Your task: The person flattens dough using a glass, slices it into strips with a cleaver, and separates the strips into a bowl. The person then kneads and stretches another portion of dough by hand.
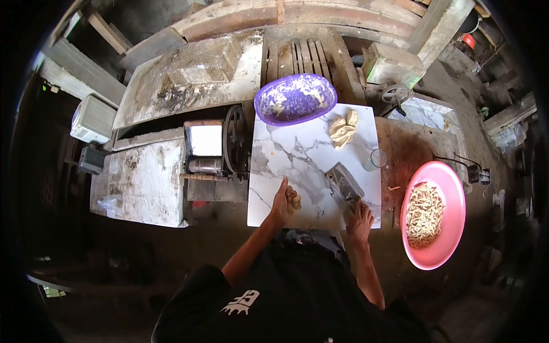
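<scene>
My right hand is closed round the handle of a broad-bladed cleaver, whose blade lies over the right side of the marble-patterned table top. At the front left of that top, my left hand has its fingers curled round a small pale piece of dough, with the thumb pointing away from me. A larger folded lump of dough rests near the back right corner. Behind it, to the left, stands a purple basin smeared with pale residue. A clear glass is at the right edge.
A pink basin holding many pale strips stands to the right. On the left is a roller machine with a large wheel. A wire cage sits on the worn board behind.
</scene>
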Available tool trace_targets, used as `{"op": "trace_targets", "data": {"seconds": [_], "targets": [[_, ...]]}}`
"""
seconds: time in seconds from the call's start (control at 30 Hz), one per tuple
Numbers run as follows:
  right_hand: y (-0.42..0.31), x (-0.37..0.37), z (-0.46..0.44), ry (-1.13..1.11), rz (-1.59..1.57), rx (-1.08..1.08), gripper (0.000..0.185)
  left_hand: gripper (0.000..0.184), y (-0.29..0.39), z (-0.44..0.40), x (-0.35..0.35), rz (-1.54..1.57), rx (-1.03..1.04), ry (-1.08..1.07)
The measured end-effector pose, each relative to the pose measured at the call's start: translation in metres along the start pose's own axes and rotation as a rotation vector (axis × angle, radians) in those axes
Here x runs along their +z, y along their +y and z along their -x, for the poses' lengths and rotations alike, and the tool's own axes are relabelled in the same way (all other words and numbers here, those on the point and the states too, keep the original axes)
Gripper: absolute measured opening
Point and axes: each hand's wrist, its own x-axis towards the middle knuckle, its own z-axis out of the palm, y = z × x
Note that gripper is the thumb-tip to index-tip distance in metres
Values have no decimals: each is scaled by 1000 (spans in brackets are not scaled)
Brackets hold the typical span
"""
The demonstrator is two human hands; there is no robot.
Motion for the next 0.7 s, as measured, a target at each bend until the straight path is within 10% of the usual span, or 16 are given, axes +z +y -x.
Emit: {"op": "trace_targets", "data": {"seconds": [0.27, 0.43, 0.7], "targets": [[-41, -16, 1, 168, 27, 159, 54, 55, 6, 2, 4, -230, -93, 140], [-94, -27, -14, 86, -525, -135, 51, 53, 0, 11, 26, -597, -50, 245], [-147, -21, -23, -180, -819, -127, 50, 64, -11, -13, -12, -419, -172, -182]]}}
